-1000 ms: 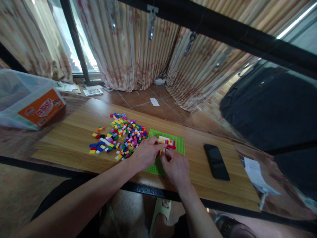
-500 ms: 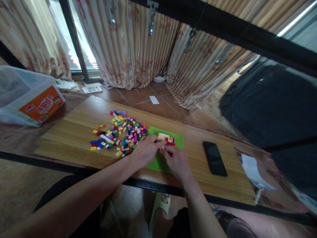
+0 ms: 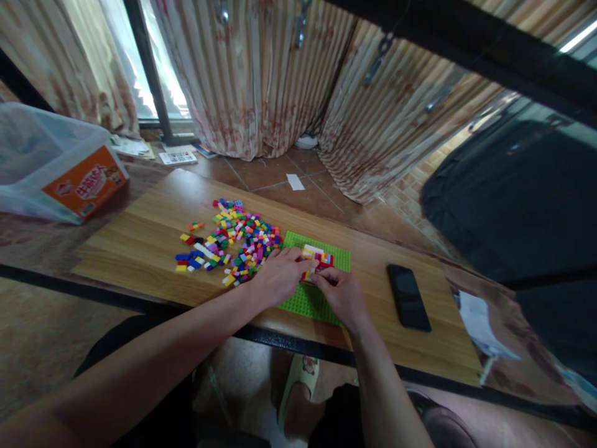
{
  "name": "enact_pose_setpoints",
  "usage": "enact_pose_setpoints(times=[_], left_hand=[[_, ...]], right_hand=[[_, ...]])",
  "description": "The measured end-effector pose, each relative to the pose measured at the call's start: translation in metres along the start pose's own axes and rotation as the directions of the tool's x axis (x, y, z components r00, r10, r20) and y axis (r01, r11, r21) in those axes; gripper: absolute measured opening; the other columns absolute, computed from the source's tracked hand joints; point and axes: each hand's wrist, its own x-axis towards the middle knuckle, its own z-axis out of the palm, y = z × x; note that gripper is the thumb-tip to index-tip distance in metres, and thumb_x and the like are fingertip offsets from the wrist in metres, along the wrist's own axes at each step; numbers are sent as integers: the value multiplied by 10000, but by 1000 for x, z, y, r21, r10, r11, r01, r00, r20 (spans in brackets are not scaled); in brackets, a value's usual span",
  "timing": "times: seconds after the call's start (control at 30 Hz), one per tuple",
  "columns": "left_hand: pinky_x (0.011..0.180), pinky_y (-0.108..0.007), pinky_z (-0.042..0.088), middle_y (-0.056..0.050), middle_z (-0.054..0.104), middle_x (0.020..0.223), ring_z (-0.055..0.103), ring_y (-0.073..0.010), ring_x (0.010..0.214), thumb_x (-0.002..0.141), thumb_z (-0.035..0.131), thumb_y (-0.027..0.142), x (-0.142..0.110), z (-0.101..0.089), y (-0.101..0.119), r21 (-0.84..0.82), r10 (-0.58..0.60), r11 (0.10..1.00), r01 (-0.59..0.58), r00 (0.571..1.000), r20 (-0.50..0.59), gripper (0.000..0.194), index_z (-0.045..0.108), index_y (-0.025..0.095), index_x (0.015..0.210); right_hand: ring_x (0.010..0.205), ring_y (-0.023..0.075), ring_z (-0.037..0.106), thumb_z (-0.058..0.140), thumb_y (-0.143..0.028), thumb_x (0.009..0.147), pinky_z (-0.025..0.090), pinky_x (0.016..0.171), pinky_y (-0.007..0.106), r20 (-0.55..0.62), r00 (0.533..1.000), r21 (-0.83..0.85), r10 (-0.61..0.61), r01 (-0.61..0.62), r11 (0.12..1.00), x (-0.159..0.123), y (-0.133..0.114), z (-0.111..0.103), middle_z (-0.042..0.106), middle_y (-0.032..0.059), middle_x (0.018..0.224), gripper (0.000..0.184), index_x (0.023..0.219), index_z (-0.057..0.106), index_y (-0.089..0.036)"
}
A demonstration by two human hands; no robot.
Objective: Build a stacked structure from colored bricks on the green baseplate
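A small multicoloured toy brick structure [image 3: 321, 256], with white, yellow, red and pink pieces, sits on a green studded baseplate [image 3: 310, 305]. From the left, my left hand [image 3: 278, 274] grips the structure, its fingers bent over that side. At the near right edge, my right hand [image 3: 342, 292] has thumb and index finger pinched closed against the bricks. Whether a separate small brick lies between those fingertips is hidden. Just left of the baseplate spreads a pile of loose toy bricks [image 3: 252, 236] in many colours, partly beside my left hand.
A black phone [image 3: 408, 297] lies on the wooden tabletop [image 3: 135, 230] at the right. A clear plastic bin [image 3: 56, 158] with an orange label stands at the far left. White paper [image 3: 480, 320] lies past the right end, and curtains [image 3: 270, 81] hang behind.
The camera view has shifted slightly, so the scene sits a little further right and up. Both hands stay at the brick structure with nearly the same grip.
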Motion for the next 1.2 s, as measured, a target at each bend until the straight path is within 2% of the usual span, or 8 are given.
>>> enact_pose_setpoints(times=[0.2, 0.4, 0.63, 0.8, 0.9, 1.0, 1.1, 1.2], left_hand=[[861, -406, 436, -83, 560, 1050, 532, -244, 990, 896, 430, 162, 0, 1, 2, 12, -7, 1000, 7, 1000, -13, 427, 535, 265, 1297], [855, -390, 442, -66, 562, 1011, 545, -225, 950, 900, 422, 159, -1, 3, 2, 34, -21, 999, 21, 1000, 6, 438, 522, 291, 1306], [790, -343, 471, -64, 591, 960, 575, -202, 872, 920, 366, 157, -5, 4, 2, -25, -49, 999, 49, 999, -11, 516, 382, 265, 1425], [809, -333, 495, -73, 634, 1030, 612, -193, 906, 945, 345, 199, -3, -5, -7, -134, -107, 986, 94, 990, -92, 483, 380, 239, 1425], [879, -339, 488, -90, 637, 1143, 604, -197, 1009, 935, 355, 193, -1, -18, -23, -183, -195, 970, 161, 963, -186, 447, 450, 188, 1372], [873, -328, 481, -96, 663, 1086, 613, -196, 957, 910, 388, 205, -3, -40, -51, -164, -301, 950, 267, 921, -247, 367, 596, 152, 1208], [816, -289, 468, -64, 698, 959, 614, -183, 875, 877, 416, 214, -13, -68, -89, -123, -419, 908, 401, 875, -241, 310, 683, 161, 1025], [675, -252, 433, -31, 673, 707, 590, -167, 715, 813, 459, 201, -32, -90, -127, -92, -498, 867, 490, 856, -135, 260, 712, 143, 795]], right_hand=[[549, 129, 534, 573, -372, 784, 361, 559, 246, -62, 998, -54, 1, -4, 999, 0, -6, 3, 653, -3, 607, 251, 682, 695, -177], [561, 130, 542, 572, -346, 790, 364, 575, 249, -36, 999, -74, -8, 5, 997, -1, -10, 2, 656, -2, 616, 234, 664, 680, -180], [547, 138, 533, 530, -426, 839, 361, 542, 241, -30, 999, -20, -33, 32, 999, -2, -1, -2, 624, 0, 581, 344, 674, 681, -165], [595, 154, 579, 500, -483, 860, 395, 557, 239, -168, 986, 4, 8, -7, 1000, -3, -1, -7, 667, 22, 645, 413, 769, 719, -145], [570, 148, 574, 495, -515, 859, 391, 530, 232, -260, 965, 2, 15, -15, 1000, -4, -6, -11, 668, 25, 635, 450, 771, 726, -139], [539, 143, 567, 513, -533, 846, 379, 502, 225, -321, 947, -27, 4, -13, 1000, -5, -10, -14, 651, 24, 598, 465, 743, 725, -133], [535, 155, 585, 523, -541, 841, 393, 506, 234, -325, 945, -84, -17, -11, 996, -7, -10, -14, 669, 33, 609, 460, 761, 730, -138], [554, 178, 616, 520, -542, 842, 415, 513, 245, -304, 952, -125, -48, 10, 992, -7, -8, -12, 694, 51, 639, 454, 771, 733, -148]])
